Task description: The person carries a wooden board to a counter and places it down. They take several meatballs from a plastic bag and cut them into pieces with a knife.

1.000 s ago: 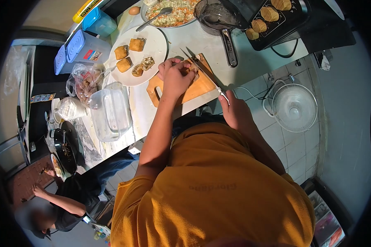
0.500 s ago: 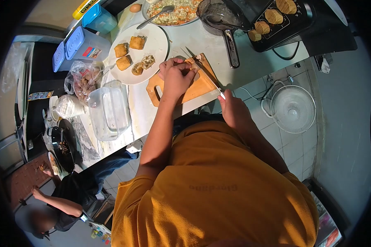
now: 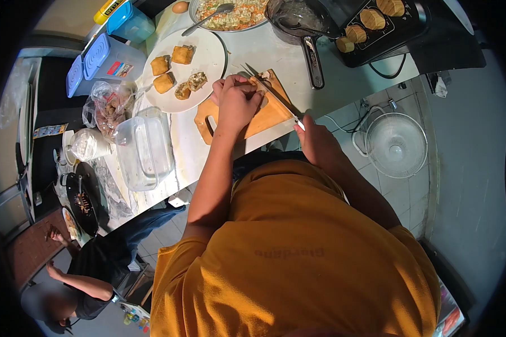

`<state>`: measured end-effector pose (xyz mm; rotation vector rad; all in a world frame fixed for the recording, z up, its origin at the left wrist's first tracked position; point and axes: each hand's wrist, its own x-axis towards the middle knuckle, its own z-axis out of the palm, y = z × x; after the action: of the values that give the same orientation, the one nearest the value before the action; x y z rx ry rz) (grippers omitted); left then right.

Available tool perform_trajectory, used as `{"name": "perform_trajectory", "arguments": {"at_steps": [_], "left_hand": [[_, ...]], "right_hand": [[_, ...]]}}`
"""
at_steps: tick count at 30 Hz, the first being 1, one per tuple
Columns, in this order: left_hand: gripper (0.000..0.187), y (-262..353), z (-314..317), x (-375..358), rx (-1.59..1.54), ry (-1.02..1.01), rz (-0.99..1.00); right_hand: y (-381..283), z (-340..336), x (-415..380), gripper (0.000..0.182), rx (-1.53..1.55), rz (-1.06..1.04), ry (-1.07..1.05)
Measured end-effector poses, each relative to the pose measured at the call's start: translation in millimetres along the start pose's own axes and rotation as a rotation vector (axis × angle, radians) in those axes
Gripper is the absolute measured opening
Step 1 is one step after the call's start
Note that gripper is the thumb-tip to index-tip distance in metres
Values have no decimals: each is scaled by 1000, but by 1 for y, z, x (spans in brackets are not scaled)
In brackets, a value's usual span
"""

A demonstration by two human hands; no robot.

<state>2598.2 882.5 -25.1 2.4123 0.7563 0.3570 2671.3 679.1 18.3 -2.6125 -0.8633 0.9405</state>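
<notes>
Left hand [image 3: 235, 104] curled down on a tofu piece [image 3: 262, 78] on the wooden cutting board [image 3: 264, 115] at the table's near edge. Right hand [image 3: 315, 139] closed around knife [image 3: 272, 94], blade on the piece. White plate [image 3: 207, 56] of tofu puffs just beside the board.

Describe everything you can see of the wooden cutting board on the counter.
The cutting board is light orange-brown wood, roughly rectangular with rounded corners and a slot handle cut through its near-left end. It lies flat and at a slant near the front edge of the pale counter, beside the white plate. The left hand rests on it, pressing down a small piece of food, and the knife held by the right hand crosses above it.
</notes>
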Motion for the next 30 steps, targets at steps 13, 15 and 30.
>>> {"name": "perform_trajectory", "arguments": {"at_steps": [13, 15, 30], "left_hand": [[29, 3, -2, -8, -25, 32, -58], [29, 3, -4, -10, -22, 28, -65], [32, 5, -2, -10, 52, 65, -37]], "right_hand": [[11, 24, -7, 33, -8, -71, 88], [11, 22, -11, 33, -32, -83, 112], [13, 3, -19, 33, -3, -6, 165]]}}
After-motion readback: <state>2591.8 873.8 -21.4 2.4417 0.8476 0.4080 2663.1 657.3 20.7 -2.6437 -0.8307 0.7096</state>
